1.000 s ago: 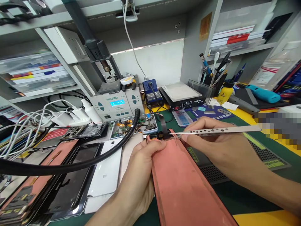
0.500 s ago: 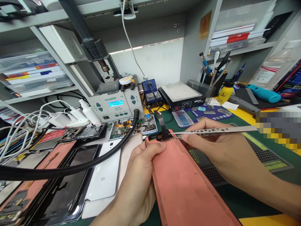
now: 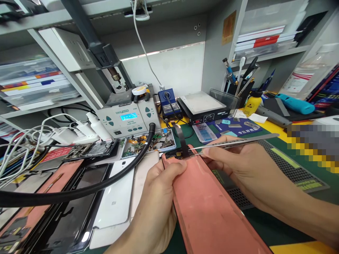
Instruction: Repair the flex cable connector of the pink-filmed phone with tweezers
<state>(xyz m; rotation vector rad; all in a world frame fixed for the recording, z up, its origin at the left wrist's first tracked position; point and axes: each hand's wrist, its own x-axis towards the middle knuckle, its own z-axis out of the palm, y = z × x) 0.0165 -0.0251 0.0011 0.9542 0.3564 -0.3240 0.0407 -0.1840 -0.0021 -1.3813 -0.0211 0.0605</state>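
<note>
My left hand is closed around the left edge of a phone screen panel with a copper-coloured back, its thumb pressed on the face near the top end. From that end a dark flex cable stands up. Metal tweezers with holes along the arms are pinched between the thumb and fingers of my right hand. Their tips are at the base of the flex cable; whether they grip it I cannot tell. Part of my left fingers is hidden under the panel.
A black hose arcs across the left, over a white phone. Behind stand a hot air station, a tray of small parts and a heating plate. A perforated mat lies on the right.
The tweezers have tilted, so their rear end sits a little further left and higher and their perforated faces show less. The panel and my left hand have hardly moved; the view shifted slightly.
</note>
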